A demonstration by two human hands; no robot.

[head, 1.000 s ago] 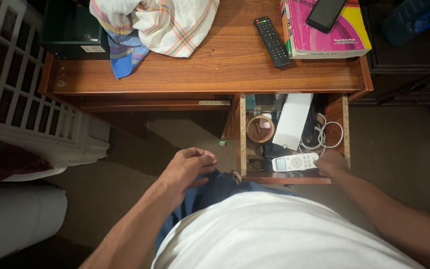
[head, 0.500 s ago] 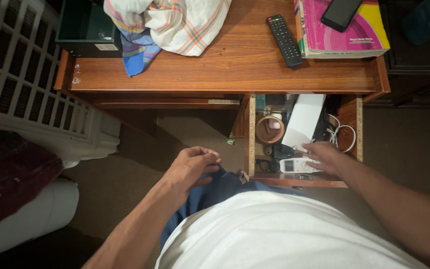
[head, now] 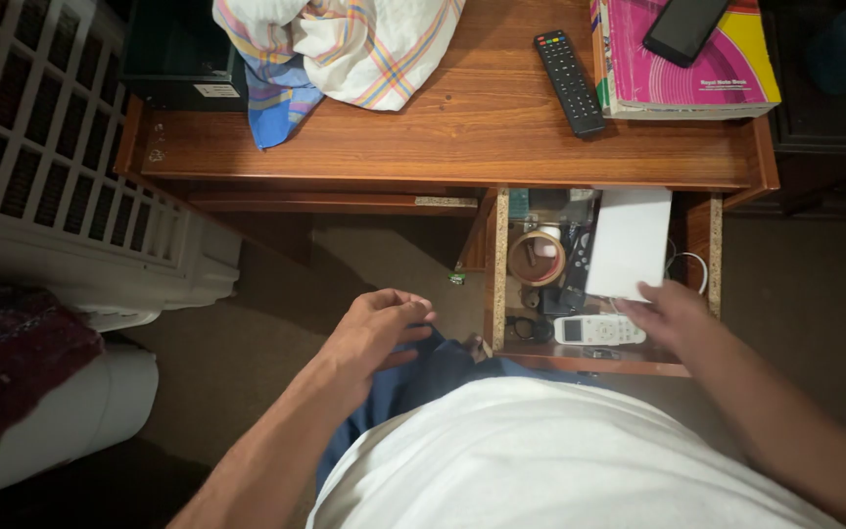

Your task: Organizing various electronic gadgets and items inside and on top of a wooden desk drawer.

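a flat white rectangular box (head: 629, 241) lies tilted in the open drawer (head: 697, 227) of a wooden desk (head: 443, 127), its smooth top plain and unmarked, its lower edge just at the fingertips of the right hand (head: 671, 315). below the box, near the drawer's front, lies a white remote control (head: 597, 330) with a small grey screen and pale buttons, just beside that same hand. a round roll of brown tape (head: 537, 257) sits at the drawer's left, with dark cables and small black things packed between it and the box. on the desk top a pink and yellow book (head: 727, 78) with a curved pattern lies at the right with a black phone (head: 684, 26) on it, a long black remote (head: 569, 68) with a red button beside it, a crumpled plaid cloth (head: 345, 44) in white, pink and blue further left, and a black box with a small white label (head: 215, 90) at the far left. a white plastic cooler with a slatted grille (head: 41, 176) stands left of the desk. against half a second ago, the right hand has slid from over the white remote up toward the box's lower edge; the left hand has barely shifted. the right hand is spread, fingers loosely extended and touching the box, gripping nothing that i can see. the left hand (head: 376, 328) rests on the blue-trousered thigh, fingers curled loosely inward, empty.
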